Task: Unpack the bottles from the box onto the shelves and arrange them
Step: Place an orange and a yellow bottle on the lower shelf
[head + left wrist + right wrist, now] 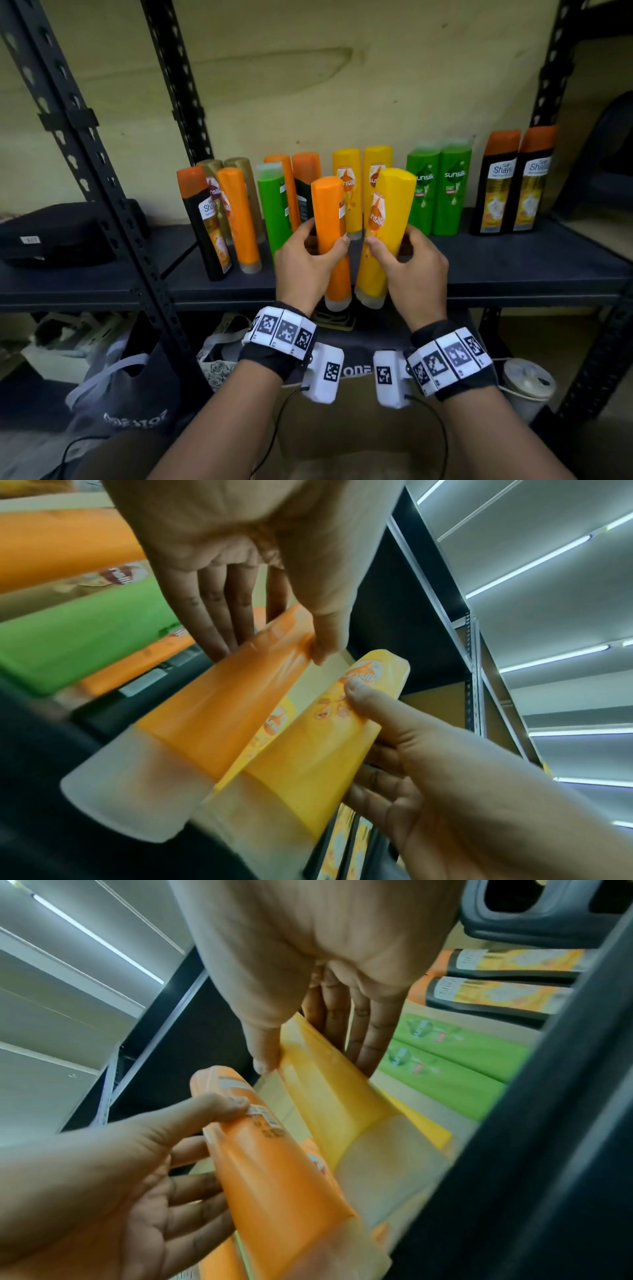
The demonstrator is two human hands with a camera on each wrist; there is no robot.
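Observation:
My left hand (313,255) grips an orange bottle (330,219) round its middle, cap end down, just in front of the dark shelf (513,270). Close on its right, my right hand (407,260) grips a yellow Sunsilk bottle (390,212), also cap down. Both bottles tilt slightly and their clear caps (337,303) hang past the shelf's front edge. In the left wrist view the orange bottle (219,696) lies between thumb and fingers; in the right wrist view the yellow bottle (329,1093) is held the same way. Several bottles stand on the shelf behind.
The shelf holds orange, gold, green and black bottles at the left (239,219), two yellow ones (347,192), two green Sunsilk bottles (438,192) and two black bottles (510,181) at the right. Black perforated uprights (102,192) frame the rack. A black case (51,233) lies at left. Bags (130,387) sit below.

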